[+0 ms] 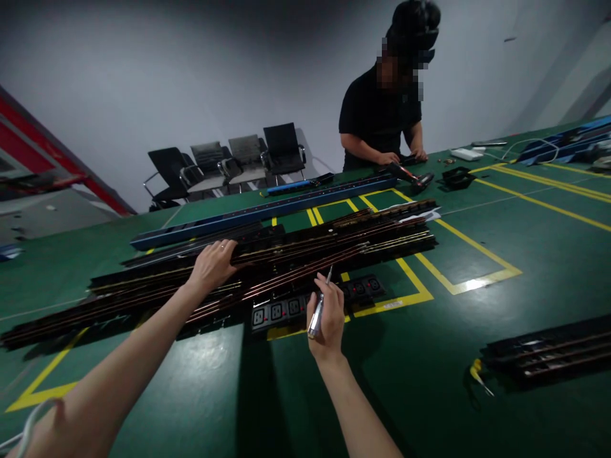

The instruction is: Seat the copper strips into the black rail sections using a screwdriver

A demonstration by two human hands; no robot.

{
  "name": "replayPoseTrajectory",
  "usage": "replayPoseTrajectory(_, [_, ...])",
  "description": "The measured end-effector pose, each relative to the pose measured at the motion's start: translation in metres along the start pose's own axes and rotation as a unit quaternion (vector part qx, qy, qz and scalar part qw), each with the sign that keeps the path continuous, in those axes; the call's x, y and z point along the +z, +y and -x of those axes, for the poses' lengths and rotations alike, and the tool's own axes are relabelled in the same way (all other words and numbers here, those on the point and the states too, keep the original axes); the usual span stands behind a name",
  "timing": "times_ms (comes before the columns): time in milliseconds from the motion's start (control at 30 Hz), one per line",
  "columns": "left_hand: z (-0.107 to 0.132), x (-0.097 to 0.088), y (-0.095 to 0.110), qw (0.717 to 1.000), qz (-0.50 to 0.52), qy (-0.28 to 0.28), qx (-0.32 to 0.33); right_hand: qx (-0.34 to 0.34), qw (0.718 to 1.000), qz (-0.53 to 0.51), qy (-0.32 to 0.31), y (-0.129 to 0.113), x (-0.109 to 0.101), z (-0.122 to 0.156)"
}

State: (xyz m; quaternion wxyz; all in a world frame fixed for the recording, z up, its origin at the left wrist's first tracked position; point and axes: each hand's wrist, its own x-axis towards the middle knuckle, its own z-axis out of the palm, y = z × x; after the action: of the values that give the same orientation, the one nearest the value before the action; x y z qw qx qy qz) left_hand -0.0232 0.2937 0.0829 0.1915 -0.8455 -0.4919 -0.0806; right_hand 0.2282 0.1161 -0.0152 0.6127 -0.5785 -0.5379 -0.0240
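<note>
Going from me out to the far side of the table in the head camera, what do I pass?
Your right hand gripping a screwdriver → pile of long black strips → long blue rail → person in black.

A long blue casing lies across the green table, which is marked with yellow tape lines. At the far edge a person in a black shirt leans over what may be a power driver, near a black tray and a white box. Four chairs stand by the wall. At the near right lies a stack of black strips, with a yellow-handled tool just beside it.
</note>
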Motion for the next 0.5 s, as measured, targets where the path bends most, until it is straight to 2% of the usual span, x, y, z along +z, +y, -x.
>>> replayPoseTrajectory(67, [0.004, -0.011, -0.004, 1.000, -0.006, 0.028, -0.004, -0.003, 1.000, 0.010, 0.004, 0.002, 0.002, -0.001])
replayPoseTrajectory(133, [0.003, -0.030, -0.010, 0.997, -0.001, 0.075, -0.004, -0.006, 1.000, 0.022, -0.011, 0.004, 0.002, -0.003])
replayPoseTrajectory(233, [-0.003, -0.077, -0.014, 0.982, 0.021, 0.187, -0.014, -0.006, 0.999, 0.024, -0.028, 0.008, 0.003, -0.004])
replayPoseTrajectory(300, [-0.007, -0.119, -0.007, 0.974, 0.012, 0.223, -0.025, -0.008, 0.999, 0.012, -0.031, 0.011, 0.004, -0.005])
replayPoseTrajectory(367, [-0.005, -0.164, 0.010, 0.964, 0.006, 0.264, -0.024, -0.010, 1.000, -0.001, -0.018, 0.013, 0.006, -0.006])
replayPoseTrajectory(400, [-0.002, -0.186, 0.022, 0.960, 0.021, 0.279, 0.009, -0.010, 1.000, -0.002, -0.004, 0.013, 0.005, -0.007])
replayPoseTrajectory(500, [0.023, -0.249, 0.075, 0.943, 0.038, 0.280, 0.173, -0.029, 0.999, 0.018, 0.042, 0.007, -0.007, -0.010])
